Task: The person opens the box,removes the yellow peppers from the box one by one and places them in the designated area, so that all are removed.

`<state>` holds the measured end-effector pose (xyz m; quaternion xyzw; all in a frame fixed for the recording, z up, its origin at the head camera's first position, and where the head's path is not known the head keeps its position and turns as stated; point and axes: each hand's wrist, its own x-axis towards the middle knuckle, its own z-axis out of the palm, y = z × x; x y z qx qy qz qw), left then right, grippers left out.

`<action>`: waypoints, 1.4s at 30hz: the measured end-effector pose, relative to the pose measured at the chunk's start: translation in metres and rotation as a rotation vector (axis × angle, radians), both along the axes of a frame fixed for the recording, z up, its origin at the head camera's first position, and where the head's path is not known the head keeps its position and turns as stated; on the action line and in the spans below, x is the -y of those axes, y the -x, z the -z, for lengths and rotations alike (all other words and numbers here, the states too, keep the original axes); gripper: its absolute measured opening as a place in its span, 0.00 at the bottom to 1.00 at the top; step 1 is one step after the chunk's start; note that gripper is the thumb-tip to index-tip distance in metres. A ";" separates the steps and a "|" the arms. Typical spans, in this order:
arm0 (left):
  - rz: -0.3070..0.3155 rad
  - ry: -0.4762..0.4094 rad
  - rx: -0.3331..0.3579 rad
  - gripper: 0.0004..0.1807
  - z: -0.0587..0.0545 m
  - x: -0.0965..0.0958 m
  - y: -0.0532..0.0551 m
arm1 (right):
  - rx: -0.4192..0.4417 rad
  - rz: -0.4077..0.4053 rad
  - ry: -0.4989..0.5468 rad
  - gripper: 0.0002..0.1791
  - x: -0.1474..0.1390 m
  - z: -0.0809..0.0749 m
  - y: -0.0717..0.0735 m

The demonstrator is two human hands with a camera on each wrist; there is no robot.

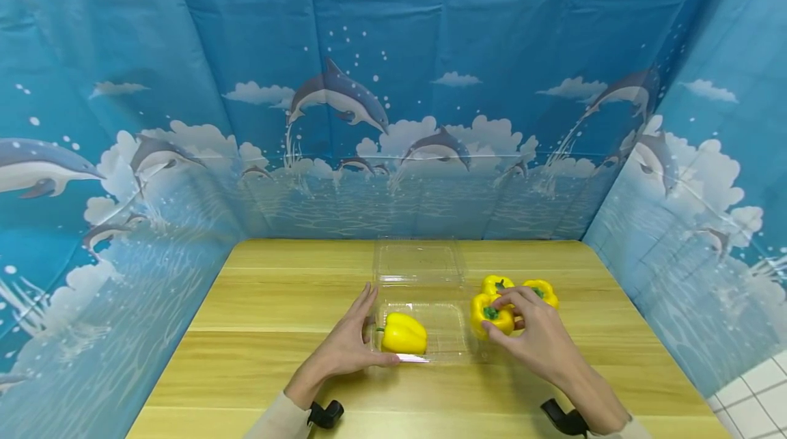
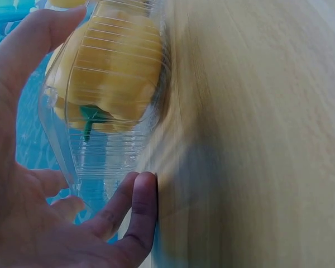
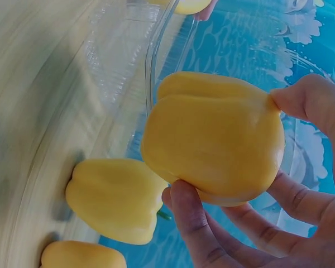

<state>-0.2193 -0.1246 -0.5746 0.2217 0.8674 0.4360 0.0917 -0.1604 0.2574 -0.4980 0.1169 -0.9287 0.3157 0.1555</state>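
A clear plastic clamshell container (image 1: 447, 335) lies with its lid (image 1: 420, 263) folded back. One yellow bell pepper (image 1: 404, 334) is on its side in the left part of the base, its green stem pointing left. My left hand (image 1: 346, 343) spreads around the container's front left corner, thumb at the front rim, fingers along the left side. To the right of the container, my right hand (image 1: 539, 334) grips another yellow bell pepper (image 3: 212, 139) between thumb and fingers, held above the table. Two more yellow bell peppers, one left (image 1: 494, 283) and one right (image 1: 545, 291), are just behind it.
The wooden table (image 1: 277, 309) carries the container and peppers. A blue dolphin-print curtain (image 1: 381, 193) borders its back and sides. White floor tiles (image 1: 759, 388) show at the lower right.
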 end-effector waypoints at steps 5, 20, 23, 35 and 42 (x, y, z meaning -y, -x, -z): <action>-0.004 0.017 -0.005 0.80 0.000 0.000 0.000 | 0.019 0.009 0.006 0.16 -0.003 0.000 -0.001; -0.003 0.025 -0.007 0.80 -0.003 0.000 0.001 | 0.009 0.037 -0.014 0.17 -0.020 0.006 -0.003; -0.004 0.027 -0.011 0.80 -0.003 -0.001 0.000 | 0.017 0.035 -0.014 0.17 -0.023 0.008 -0.003; 0.005 0.032 -0.017 0.81 -0.001 0.000 0.001 | 0.013 0.021 -0.027 0.17 -0.032 0.021 -0.004; 0.003 0.041 -0.019 0.81 -0.002 0.000 0.000 | 0.042 0.017 -0.029 0.17 -0.035 0.028 -0.004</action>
